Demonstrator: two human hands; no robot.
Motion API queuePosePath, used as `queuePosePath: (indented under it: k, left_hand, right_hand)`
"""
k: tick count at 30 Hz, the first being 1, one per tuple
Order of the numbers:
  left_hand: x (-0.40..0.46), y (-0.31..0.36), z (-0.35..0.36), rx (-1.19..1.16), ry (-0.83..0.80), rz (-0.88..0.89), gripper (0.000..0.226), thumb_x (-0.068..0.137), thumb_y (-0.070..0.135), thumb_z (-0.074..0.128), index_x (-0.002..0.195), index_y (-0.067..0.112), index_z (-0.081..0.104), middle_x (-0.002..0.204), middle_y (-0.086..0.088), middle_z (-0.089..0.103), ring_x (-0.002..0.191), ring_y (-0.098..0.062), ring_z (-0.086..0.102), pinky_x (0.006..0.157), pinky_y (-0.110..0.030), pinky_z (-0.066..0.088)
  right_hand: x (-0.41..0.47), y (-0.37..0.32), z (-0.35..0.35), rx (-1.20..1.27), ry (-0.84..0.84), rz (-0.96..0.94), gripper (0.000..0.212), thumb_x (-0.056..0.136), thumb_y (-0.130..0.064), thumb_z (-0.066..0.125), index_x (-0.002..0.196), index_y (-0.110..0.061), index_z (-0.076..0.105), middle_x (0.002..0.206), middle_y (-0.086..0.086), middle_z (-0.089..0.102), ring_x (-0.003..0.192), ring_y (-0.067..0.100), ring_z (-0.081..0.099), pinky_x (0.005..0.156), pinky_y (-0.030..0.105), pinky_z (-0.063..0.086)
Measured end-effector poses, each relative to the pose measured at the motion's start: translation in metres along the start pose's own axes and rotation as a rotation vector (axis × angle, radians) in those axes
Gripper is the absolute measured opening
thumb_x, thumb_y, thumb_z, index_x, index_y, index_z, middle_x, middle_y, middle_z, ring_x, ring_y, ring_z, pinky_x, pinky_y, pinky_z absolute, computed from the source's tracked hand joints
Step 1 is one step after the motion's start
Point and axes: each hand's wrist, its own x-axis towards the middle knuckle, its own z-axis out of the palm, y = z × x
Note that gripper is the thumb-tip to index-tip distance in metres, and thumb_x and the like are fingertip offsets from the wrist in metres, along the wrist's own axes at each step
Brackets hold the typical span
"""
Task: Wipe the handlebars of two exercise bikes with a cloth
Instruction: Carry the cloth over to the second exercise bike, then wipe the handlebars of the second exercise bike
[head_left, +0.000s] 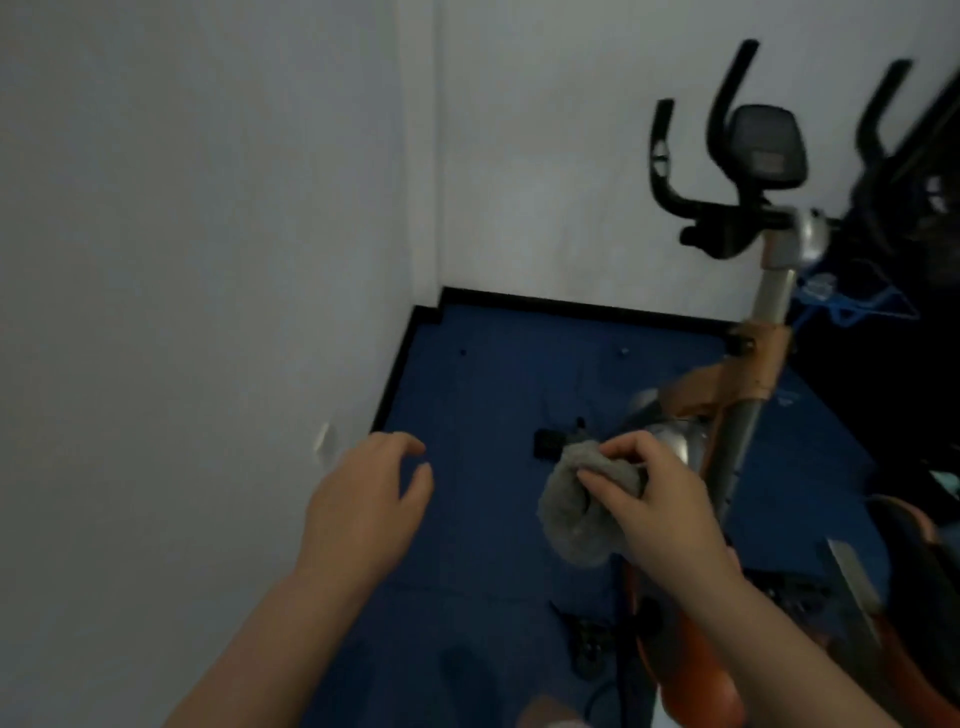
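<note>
Cloth in hand, beside the bike.
My right hand (657, 499) grips a crumpled grey cloth (574, 512); left hand (366, 506) loose, holding nothing; black curved handlebars (675, 176) well above.

- I have just one view, worn on the person's head, wide-angle.
- It looks forward and down into a room corner, at the blue floor (519, 374) and white wall (208, 208).
- Both forearms reach in close from the bottom edge.
</note>
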Motion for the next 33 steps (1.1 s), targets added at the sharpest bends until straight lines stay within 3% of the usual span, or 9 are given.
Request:
queuePosePath:
  k: [9,16,25,33]
  left_hand:
    - [0.053,0.041,0.051,-0.080,-0.215,0.244,0.025,0.091,0.038,0.047,0.114,0.031,0.055,0.114,0.019,0.055,0.100,-0.003,0.055,0.082,-0.027,0.047]
    - [0.120,0.078,0.085,-0.029,-0.253,0.331,0.026,0.092,0.039,0.047,0.115,0.031,0.055,0.113,0.019,0.055,0.095,-0.001,0.054,0.079,-0.024,0.047]
    - [0.218,0.184,0.134,-0.030,-0.245,0.454,0.027,0.092,0.040,0.046,0.116,0.033,0.055,0.115,0.022,0.054,0.097,0.000,0.054,0.081,-0.027,0.049]
    - [0.293,0.213,0.164,-0.017,-0.311,0.437,0.026,0.091,0.042,0.045,0.115,0.035,0.054,0.115,0.023,0.052,0.098,0.000,0.053,0.082,-0.028,0.050]
  right_hand:
    - [0.018,0.021,-0.029,-0.141,0.217,0.134,0.015,0.081,-0.031,0.070,0.089,-0.032,0.058,0.093,-0.014,0.060,0.085,-0.001,0.057,0.071,0.023,0.051]
    - [0.068,0.052,-0.041,-0.098,0.250,0.191,0.016,0.081,-0.031,0.070,0.088,-0.034,0.057,0.094,-0.016,0.058,0.087,-0.004,0.054,0.067,0.013,0.043]
    - [0.168,0.092,-0.101,-0.083,0.306,0.204,0.017,0.080,-0.031,0.072,0.087,-0.034,0.056,0.094,-0.017,0.056,0.088,-0.013,0.050,0.067,0.006,0.042]
    - [0.252,0.108,-0.124,-0.080,0.338,0.237,0.019,0.079,-0.031,0.073,0.087,-0.035,0.056,0.096,-0.019,0.056,0.088,-0.011,0.052,0.067,0.002,0.041]
